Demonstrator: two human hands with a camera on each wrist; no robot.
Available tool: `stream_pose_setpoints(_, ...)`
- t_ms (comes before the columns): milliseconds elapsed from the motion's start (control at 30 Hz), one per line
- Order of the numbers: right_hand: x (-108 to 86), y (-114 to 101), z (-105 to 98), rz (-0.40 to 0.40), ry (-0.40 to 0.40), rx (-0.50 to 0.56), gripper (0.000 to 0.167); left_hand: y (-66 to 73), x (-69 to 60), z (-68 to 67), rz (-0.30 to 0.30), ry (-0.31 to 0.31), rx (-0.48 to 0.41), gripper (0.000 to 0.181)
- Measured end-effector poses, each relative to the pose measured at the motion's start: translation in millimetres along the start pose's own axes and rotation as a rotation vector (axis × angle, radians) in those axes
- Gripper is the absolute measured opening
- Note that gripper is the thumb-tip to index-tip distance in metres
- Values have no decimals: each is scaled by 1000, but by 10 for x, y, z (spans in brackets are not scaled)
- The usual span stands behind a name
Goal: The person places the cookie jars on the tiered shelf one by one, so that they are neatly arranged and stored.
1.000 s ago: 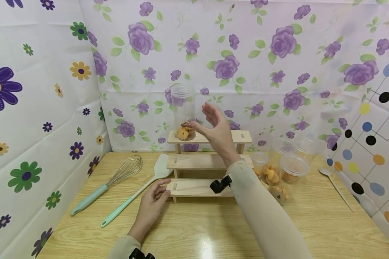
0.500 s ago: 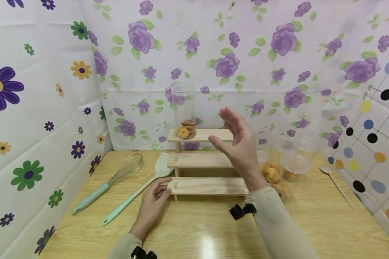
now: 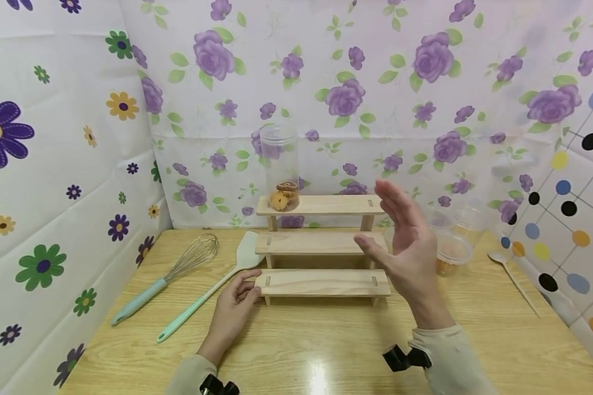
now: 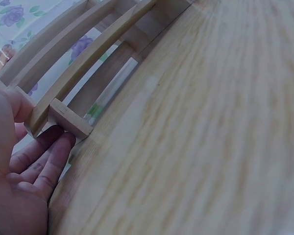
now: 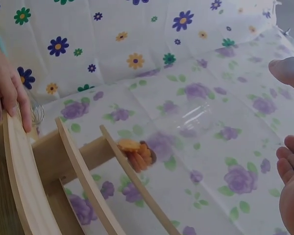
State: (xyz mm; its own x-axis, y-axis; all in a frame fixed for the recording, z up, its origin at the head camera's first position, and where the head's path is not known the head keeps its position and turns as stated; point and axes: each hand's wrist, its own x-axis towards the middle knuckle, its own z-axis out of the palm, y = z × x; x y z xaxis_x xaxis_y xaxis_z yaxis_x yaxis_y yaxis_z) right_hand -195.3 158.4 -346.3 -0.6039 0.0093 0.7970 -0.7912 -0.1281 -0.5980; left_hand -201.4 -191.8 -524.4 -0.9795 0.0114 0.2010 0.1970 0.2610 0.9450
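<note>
A three-tier wooden display stand (image 3: 326, 282) stands mid-table. My left hand (image 3: 232, 312) grips the left end of its lowest shelf; in the left wrist view, the thumb lies over the board and the fingers (image 4: 54, 156) curl below it. On the left of the top tier stands a tall clear plastic jar (image 3: 279, 159), upright, with several cookies (image 3: 279, 200) at its bottom. My right hand (image 3: 410, 258) is in the air near the stand's right end, thumb and fingers spread apart, holding nothing. It partly hides clear jars (image 3: 452, 249) behind it, at least one with cookies inside.
Left of the stand lie a whisk (image 3: 188, 263) with a pale blue handle and a spatula (image 3: 246, 252) with a mint handle. At the far right lies a long spoon (image 3: 516, 285). Patterned cloth (image 3: 306, 82) hangs along the back and both sides.
My right hand has let go of the tall jar and moved right and down, away from it, towards the jars on the right. The left hand stays on the stand.
</note>
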Motion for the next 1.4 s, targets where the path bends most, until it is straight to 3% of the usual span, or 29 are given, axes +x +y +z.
stream_pose_setpoints(200, -78, -96, -280, -47, 26, -36, 98, 5, -20, 17, -11, 2, -9, 35)
stream_pose_setpoints(367, -91, -154, -628, -87, 96, -37, 97, 3, -7, 5, 3, 0, -10, 35)
stream_pose_setpoints(567, -168, -166, -1052, -77, 179, -25, 96, 2, -7, -9, -7, 3, 4, 34)
stream_pose_setpoints(767, -406, -82, -1394, 10, 253, -28, 94, 4, -14, -11, -16, 2, 6, 35)
stream_pose_setpoints(933, -637, -19, -1572, 146, 316, -102, 93, -4, -9, -1, -11, -3, 7, 35)
stream_pose_setpoints(1067, -810, 84, -1645, 252, 344, -173, 92, -12, -9, -3, -11, -2, 4, 35)
stream_pose_setpoints(1400, -1187, 428, -1694, 405, 364, -211, 90, -3, 1, -2, -7, -5, 4, 35)
